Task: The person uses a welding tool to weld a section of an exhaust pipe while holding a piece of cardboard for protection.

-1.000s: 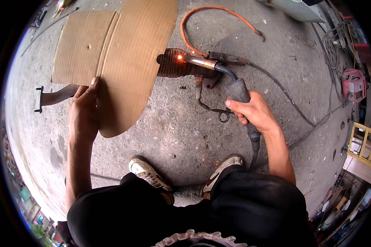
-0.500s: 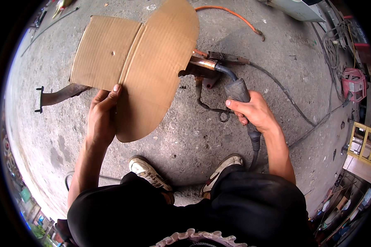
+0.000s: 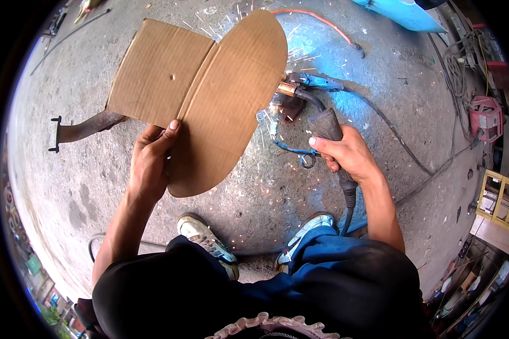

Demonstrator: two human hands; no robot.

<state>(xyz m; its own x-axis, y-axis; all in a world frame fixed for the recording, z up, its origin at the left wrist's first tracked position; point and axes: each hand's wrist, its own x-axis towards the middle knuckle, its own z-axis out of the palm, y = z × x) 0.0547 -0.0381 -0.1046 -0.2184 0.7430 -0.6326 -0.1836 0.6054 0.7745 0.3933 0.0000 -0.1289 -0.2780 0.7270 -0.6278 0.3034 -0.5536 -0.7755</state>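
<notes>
My left hand (image 3: pixel 151 161) pinches the lower edge of a folded cardboard sheet (image 3: pixel 232 90), with the thumb on its face. One half of the sheet is squared, the other rounded. My right hand (image 3: pixel 350 155) is wrapped round the dark handle of a welding torch (image 3: pixel 325 124). The torch's copper nozzle (image 3: pixel 287 88) points left behind the cardboard, so its tip is hidden. Sparks and blue light spread from there. A rusty bent pipe (image 3: pixel 82 133) with a flange shows left of the cardboard. Beside the nozzle sits a clamp (image 3: pixel 320 82) on a cable.
An orange cable (image 3: pixel 328 24) lies on the concrete floor (image 3: pixel 254 209) beyond the cardboard. Dark cables run to the right, towards a pink-red box (image 3: pixel 486 118). A yellow frame (image 3: pixel 499 195) stands at the far right. My shoes (image 3: pixel 305 236) are near the lower middle.
Sparks and bright blue light have appeared behind the cardboard. My left hand has shifted the cardboard slightly right, covering more of the nozzle. My right hand has hardly moved.
</notes>
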